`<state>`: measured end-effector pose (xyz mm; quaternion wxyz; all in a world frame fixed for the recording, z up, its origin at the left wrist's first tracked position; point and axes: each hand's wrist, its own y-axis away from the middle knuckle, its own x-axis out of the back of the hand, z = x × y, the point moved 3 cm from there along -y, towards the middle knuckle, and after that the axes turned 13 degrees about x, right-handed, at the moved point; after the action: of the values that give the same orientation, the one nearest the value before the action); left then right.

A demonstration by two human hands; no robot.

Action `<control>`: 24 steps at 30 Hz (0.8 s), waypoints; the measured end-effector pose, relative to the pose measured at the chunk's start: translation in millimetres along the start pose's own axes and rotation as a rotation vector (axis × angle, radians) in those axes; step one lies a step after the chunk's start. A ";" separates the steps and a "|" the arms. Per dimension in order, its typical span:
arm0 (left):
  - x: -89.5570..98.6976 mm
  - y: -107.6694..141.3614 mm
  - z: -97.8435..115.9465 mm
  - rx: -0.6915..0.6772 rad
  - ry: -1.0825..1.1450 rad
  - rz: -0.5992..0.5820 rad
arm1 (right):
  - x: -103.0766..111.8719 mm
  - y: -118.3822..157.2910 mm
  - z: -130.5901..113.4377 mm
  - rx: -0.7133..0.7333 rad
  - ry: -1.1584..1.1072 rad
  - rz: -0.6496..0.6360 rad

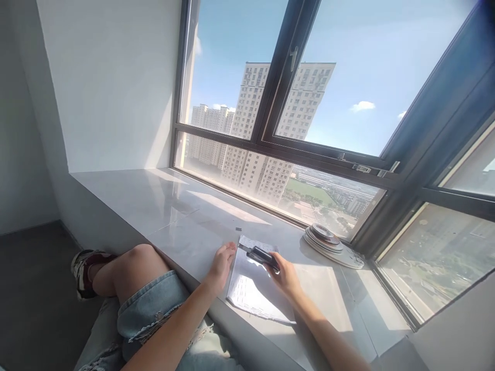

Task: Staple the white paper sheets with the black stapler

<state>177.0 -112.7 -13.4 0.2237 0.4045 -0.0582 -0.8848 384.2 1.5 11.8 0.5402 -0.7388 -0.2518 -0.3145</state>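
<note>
A stack of white printed paper [251, 288] lies on the grey window ledge in front of me. My right hand [284, 273] is wrapped round the rear of a black stapler [263, 256], whose front end rests over the paper's upper left corner. Beside the left edge of the paper is my left hand [223, 263], its fingers together near that corner; whether they pinch the edge is too small to tell. Just beyond the paper, a small dark strip [238, 229], perhaps staples, lies on the ledge.
Stacked plates [325, 242] stand on the ledge [127, 193] at the right, close to the window frame [332, 154]. My bent knees [143, 257] and denim shorts are at the ledge's front edge on the left. A white wall [112, 82] rises at the far left.
</note>
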 end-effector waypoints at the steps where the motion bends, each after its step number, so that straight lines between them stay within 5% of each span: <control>1: -1.5 1.3 -1.2 0.031 0.045 -0.025 | 1.2 -0.2 -1.4 0.053 0.045 0.051; 6: -13.0 4.2 -14.6 0.226 0.225 -0.182 | 6.2 0.6 -16.2 0.417 0.282 0.167; 11: -11.3 -4.1 -23.5 0.297 0.287 -0.180 | 7.3 -1.5 -31.9 0.539 0.423 0.135; 20: -8.4 -9.2 -25.3 0.289 0.308 -0.151 | 7.2 2.5 -29.5 0.611 0.399 0.151; 24: -6.2 -8.8 -26.9 0.250 0.277 -0.132 | 7.9 1.1 -26.8 0.457 0.289 0.268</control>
<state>197.5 -100.1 -29.6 0.1194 0.5501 -0.1096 -0.8192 385.1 -24.2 22.7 0.7595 -0.5722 -0.1370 -0.2774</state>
